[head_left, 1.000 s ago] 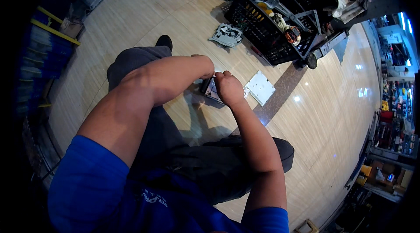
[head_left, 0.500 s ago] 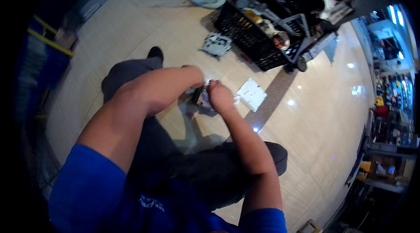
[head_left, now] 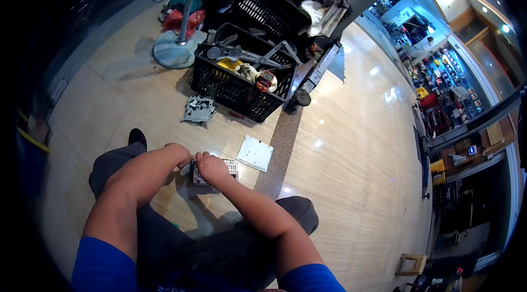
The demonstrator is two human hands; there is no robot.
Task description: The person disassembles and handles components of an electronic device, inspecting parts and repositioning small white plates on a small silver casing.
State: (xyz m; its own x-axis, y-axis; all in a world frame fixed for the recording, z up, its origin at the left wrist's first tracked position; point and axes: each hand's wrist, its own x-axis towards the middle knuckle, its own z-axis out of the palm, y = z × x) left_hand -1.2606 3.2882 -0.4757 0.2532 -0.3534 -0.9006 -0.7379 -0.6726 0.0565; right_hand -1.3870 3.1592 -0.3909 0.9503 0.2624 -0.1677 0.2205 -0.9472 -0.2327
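A small boxy metal device [head_left: 231, 168] with slots in its pale top and a dark side sits on the floor between my legs. My right hand [head_left: 213, 170] lies over it with fingers curled closed at its far left corner, covering part of the top. Just to the left, my left hand [head_left: 178, 154] is closed too, its fingertips close to the right hand's. What either hand pinches is too small or hidden to make out. To the right of the device a flat white panel [head_left: 255, 153] lies on the tiles.
Beyond my hands lies a grey metal plate with cutouts [head_left: 198, 110]. Behind it stands a black plastic crate [head_left: 228, 88] full of tools and parts, with a round-based stand [head_left: 174, 51] to its left. A small stool [head_left: 411, 264] is at the lower right.
My view has tilted up and swung right, so everything sits further left and the hands and floor items lower. Both hands stay closed at the device; the right covers less of its slotted top.
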